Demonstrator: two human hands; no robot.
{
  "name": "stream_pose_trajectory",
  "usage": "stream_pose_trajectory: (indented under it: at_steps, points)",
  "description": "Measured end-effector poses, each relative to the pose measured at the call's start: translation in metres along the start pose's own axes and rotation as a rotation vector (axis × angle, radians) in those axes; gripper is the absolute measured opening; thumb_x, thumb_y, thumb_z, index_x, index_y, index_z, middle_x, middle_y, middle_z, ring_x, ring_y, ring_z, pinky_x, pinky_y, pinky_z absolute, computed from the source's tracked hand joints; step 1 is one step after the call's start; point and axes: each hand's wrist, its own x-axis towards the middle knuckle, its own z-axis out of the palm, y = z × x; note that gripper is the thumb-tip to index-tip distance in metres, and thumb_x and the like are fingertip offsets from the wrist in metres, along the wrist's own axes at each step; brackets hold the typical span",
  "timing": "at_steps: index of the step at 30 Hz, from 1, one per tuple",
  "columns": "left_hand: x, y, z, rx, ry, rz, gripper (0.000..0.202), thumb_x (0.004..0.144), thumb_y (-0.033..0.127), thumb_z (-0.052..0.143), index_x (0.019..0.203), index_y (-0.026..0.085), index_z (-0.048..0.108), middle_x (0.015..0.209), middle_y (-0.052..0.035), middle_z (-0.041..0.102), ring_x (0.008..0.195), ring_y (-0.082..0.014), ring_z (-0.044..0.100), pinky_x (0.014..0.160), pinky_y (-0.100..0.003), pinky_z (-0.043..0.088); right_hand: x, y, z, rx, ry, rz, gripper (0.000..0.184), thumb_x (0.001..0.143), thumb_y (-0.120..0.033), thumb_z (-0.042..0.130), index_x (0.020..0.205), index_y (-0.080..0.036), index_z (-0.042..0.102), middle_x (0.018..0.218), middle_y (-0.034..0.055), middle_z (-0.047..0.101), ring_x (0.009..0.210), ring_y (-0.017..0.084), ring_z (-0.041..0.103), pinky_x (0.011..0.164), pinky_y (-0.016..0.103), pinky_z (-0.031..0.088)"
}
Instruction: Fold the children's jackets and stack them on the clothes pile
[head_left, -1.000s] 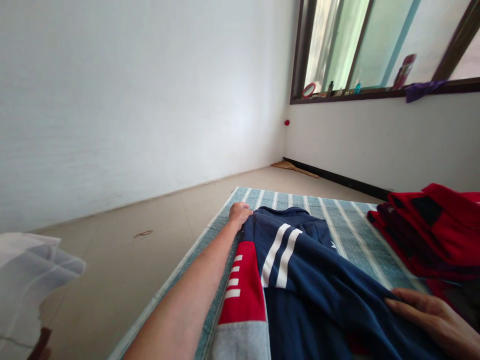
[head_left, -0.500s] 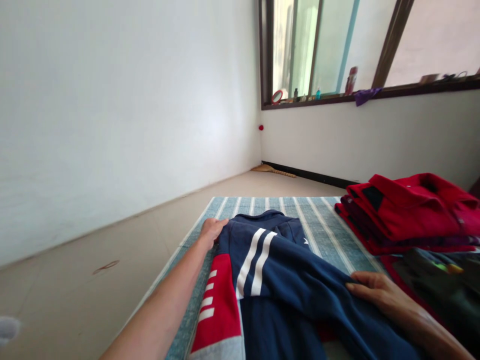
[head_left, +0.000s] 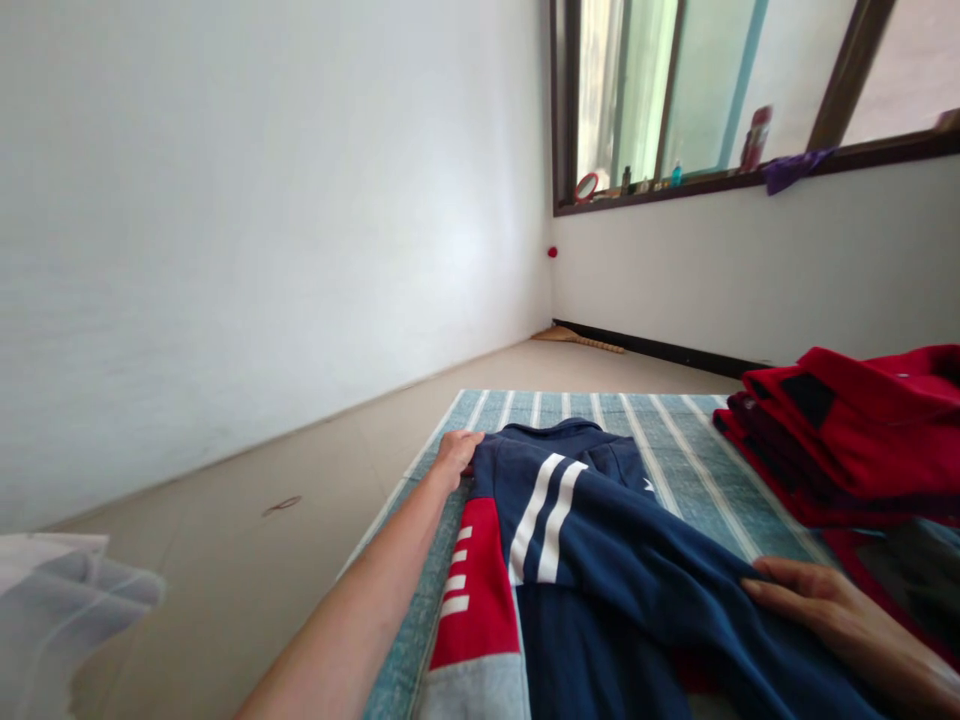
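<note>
Teal striped mat (head_left: 697, 450) under me, red folded clothes stack (head_left: 847, 430) at 2 o'clock, navy track jacket (head_left: 592, 540) at 12. My right hand (head_left: 814, 610) lies open on the sleeve (head_left: 660, 590); my left hand's (head_left: 455, 455) grip I cannot tell. Dragging that sleeve could bunch it against the stack.

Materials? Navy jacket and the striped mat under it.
The navy jacket looks like smooth synthetic knit, given its soft sheen; its grey panel looks like heathered sweatshirt knit, from the speckle. The striped mat looks woven, from its flecked threads; fibre unclear.
</note>
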Motion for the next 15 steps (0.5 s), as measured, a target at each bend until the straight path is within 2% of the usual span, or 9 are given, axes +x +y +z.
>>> stream_pose_trajectory:
  at_steps: [3,6,8,11,15]
  points:
    - [-0.007,-0.001,-0.007,0.065,0.001,0.096,0.024,0.084,0.029,0.05,0.09,0.014,0.068,0.082,-0.0062,0.073,0.077,-0.0208,0.07,0.064,-0.028,0.054,0.0,-0.001,-0.003,-0.038,-0.007,0.013,0.038,0.068,-0.056,0.075,0.077,-0.02,0.066,0.071,0.0017,0.071,0.063,0.017,0.066,0.059,0.022,0.051]
    - [-0.016,0.0,-0.009,0.165,-0.005,0.224,0.03,0.084,0.024,0.049,0.105,0.015,0.068,0.109,-0.0091,0.072,0.103,-0.0222,0.066,0.09,-0.031,0.051,-0.003,-0.007,-0.003,-0.052,0.002,0.049,0.04,0.066,-0.058,0.076,0.077,-0.021,0.067,0.073,0.0023,0.071,0.073,0.02,0.069,0.069,0.024,0.054]
    - [-0.022,0.002,-0.005,0.246,-0.059,0.307,0.035,0.085,0.023,0.048,0.114,0.017,0.066,0.124,-0.0076,0.067,0.118,-0.0211,0.059,0.103,-0.031,0.042,-0.007,-0.013,-0.001,-0.048,0.018,0.065,0.041,0.063,-0.059,0.078,0.076,-0.022,0.066,0.074,0.0021,0.071,0.078,0.022,0.07,0.071,0.024,0.054]
    - [-0.03,0.004,0.007,0.379,-0.168,0.371,0.042,0.089,0.027,0.045,0.127,0.017,0.06,0.141,-0.0068,0.054,0.135,-0.0203,0.043,0.113,-0.033,0.029,-0.016,-0.022,0.003,-0.043,0.065,0.064,0.043,0.053,-0.056,0.083,0.074,-0.023,0.065,0.073,0.0016,0.071,0.073,0.023,0.07,0.065,0.026,0.054]
    - [-0.04,0.002,0.019,0.546,-0.253,0.34,0.057,0.094,0.039,0.038,0.143,0.011,0.042,0.155,-0.0119,0.031,0.145,-0.0265,0.022,0.117,-0.047,0.018,-0.026,-0.031,0.008,-0.045,0.114,0.054,0.04,0.046,-0.047,0.085,0.069,-0.023,0.062,0.071,0.0013,0.071,0.064,0.021,0.066,0.057,0.026,0.052]
